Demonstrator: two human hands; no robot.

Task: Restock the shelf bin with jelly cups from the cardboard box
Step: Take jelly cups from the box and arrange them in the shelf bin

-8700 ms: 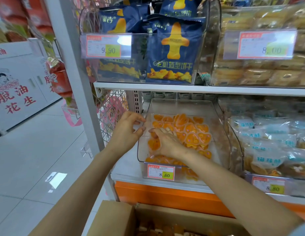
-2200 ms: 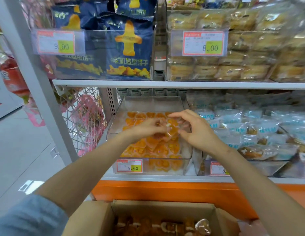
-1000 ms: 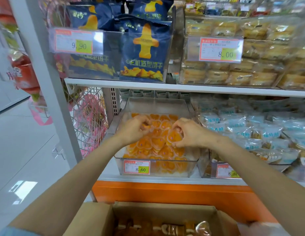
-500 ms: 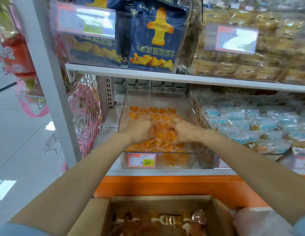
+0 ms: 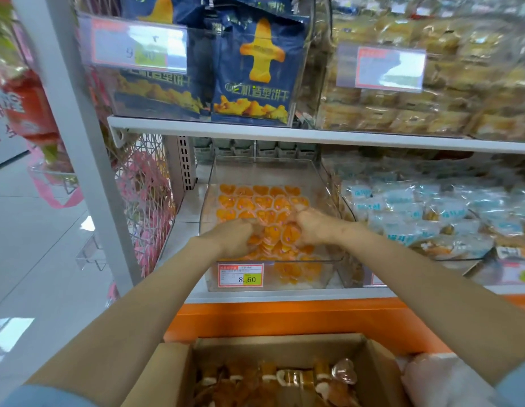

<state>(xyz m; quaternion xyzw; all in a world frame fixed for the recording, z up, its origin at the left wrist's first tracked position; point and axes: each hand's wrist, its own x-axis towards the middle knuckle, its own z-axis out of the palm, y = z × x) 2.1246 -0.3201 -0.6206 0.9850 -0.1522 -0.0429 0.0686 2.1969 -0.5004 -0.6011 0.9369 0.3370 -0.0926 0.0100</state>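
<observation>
A clear plastic shelf bin (image 5: 326, 183) on the lower shelf holds many orange heart-shaped jelly cups (image 5: 262, 202) in a layer. My left hand (image 5: 232, 237) and my right hand (image 5: 312, 227) are both down inside the bin, fingers curled into the jelly cups near its front. Whether either hand grips a cup is hidden by the fingers. Below, at the frame's bottom, an open cardboard box (image 5: 173, 374) holds more jelly cups (image 5: 287, 380).
A price tag reading 8.60 (image 5: 240, 275) is on the bin's front. A neighbouring bin of blue-white packets (image 5: 417, 212) stands to the right. Blue biscuit bags (image 5: 255, 71) and wrapped cakes (image 5: 402, 113) fill the shelf above. A white upright post (image 5: 88, 148) and tiled floor (image 5: 35, 259) lie left.
Both hands have sunk lower into the bin and drawn towards its front among the cups. The camera has tilted down a little, showing more of the box.
</observation>
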